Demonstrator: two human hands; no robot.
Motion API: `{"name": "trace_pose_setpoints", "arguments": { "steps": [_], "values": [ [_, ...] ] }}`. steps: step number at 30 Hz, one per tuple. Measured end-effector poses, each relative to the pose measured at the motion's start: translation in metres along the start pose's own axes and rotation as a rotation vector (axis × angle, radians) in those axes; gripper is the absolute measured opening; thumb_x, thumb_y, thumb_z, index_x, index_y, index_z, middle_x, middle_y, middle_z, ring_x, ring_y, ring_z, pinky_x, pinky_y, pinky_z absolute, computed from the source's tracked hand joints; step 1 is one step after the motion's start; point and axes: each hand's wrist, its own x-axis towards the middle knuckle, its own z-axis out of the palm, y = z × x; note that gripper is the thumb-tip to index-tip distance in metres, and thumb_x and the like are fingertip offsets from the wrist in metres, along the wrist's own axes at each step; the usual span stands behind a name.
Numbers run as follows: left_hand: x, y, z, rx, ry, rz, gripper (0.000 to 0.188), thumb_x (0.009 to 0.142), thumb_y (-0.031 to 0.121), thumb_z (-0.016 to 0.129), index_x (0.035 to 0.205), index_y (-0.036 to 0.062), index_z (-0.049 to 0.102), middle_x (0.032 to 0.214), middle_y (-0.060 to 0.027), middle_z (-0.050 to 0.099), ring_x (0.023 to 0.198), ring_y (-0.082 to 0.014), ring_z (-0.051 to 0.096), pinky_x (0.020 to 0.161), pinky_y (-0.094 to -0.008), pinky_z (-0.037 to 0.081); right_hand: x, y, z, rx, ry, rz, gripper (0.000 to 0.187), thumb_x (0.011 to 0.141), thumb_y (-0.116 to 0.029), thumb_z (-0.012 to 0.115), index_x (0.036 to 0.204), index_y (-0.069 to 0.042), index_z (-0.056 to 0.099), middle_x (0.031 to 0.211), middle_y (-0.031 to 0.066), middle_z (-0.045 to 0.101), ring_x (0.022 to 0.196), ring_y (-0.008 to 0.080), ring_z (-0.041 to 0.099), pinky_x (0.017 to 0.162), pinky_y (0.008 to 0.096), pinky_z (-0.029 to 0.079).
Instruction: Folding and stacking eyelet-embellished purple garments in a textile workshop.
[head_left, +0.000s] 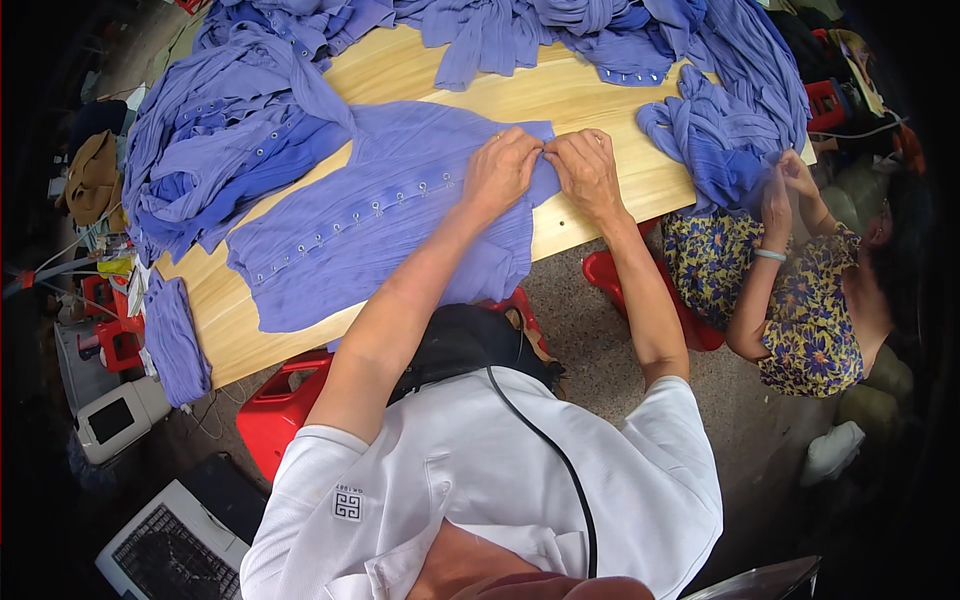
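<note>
A thin blue-violet garment (360, 170) lies spread on the wooden table before me, with a row of small ring-like fasteners along its middle. My left hand (503, 170) pinches the garment's far-right edge between thumb and fingers. Right beside it, my right hand (584, 170) is closed on the same edge, its fingertips almost meeting those of the left. Whatever small detail sits between the fingertips is hidden. Part of the cloth drapes over the table's near edge by my left forearm.
Heaps of similar garments (215, 130) cover the table's (385, 60) left and far sides. To the right, a co-worker (810, 300) in a floral top handles another violet garment (710, 150). Red stools (285, 415) stand under the near edge. A white machine (120, 418) is at far left.
</note>
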Motion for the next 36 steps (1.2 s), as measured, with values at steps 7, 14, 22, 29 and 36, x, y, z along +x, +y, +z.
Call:
{"name": "trace_pose_setpoints", "arguments": {
  "steps": [7,14,22,29,36],
  "values": [
    [0.0,0.001,0.001,-0.002,0.005,0.023,0.01,0.096,0.008,0.073,0.104,0.0055,0.079,0.1,-0.0126,0.073,0.097,-0.0374,0.072,0.085,-0.0484,0.058,0.0,0.003,0.0,-0.113,0.045,-0.053,0.016,0.09,-0.008,0.08,0.103,-0.009,0.071,0.101,0.0037,0.072,0.098,0.025,0.069,0.098,0.0435,0.05],
    [-0.004,0.002,-0.004,0.082,-0.036,0.139,0.016,0.095,0.01,0.072,0.108,0.0077,0.082,0.101,-0.0105,0.073,0.094,-0.0355,0.07,0.083,-0.0472,0.057,-0.012,-0.003,-0.016,-0.092,0.037,-0.126,0.016,0.089,-0.005,0.075,0.105,-0.007,0.074,0.109,0.0067,0.075,0.1,0.0261,0.071,0.093,0.0423,0.053],
    [-0.055,0.006,-0.048,0.16,-0.239,0.142,0.057,0.103,0.023,0.071,0.155,0.0037,0.058,0.155,-0.0182,0.06,0.145,-0.036,0.056,0.121,-0.0485,0.042,-0.001,-0.047,-0.018,0.084,-0.06,0.276,0.031,0.103,-0.01,0.074,0.132,0.0,0.076,0.139,0.0233,0.073,0.129,0.0412,0.069,0.114,0.0498,0.05],
    [-0.188,-0.057,-0.231,0.737,-0.105,-0.339,0.075,0.101,0.05,0.073,0.163,0.0141,0.053,0.17,-0.0218,0.046,0.157,-0.0441,0.042,0.125,-0.065,0.033,-0.002,-0.046,0.024,-0.176,-0.425,0.165,0.076,0.104,-0.056,0.066,0.17,-0.021,0.047,0.177,0.0221,0.035,0.165,0.0401,0.031,0.128,0.0703,0.024],
    [-0.265,-0.098,-0.314,0.834,-0.011,-0.601,0.095,0.095,0.068,0.073,0.17,0.0172,0.045,0.175,-0.0267,0.037,0.161,-0.0489,0.033,0.122,-0.075,0.03,0.006,-0.03,0.023,-0.167,-0.459,0.115,0.085,0.099,-0.063,0.069,0.171,-0.023,0.045,0.179,0.022,0.033,0.166,0.0398,0.029,0.128,0.0723,0.021]
  ]
}}
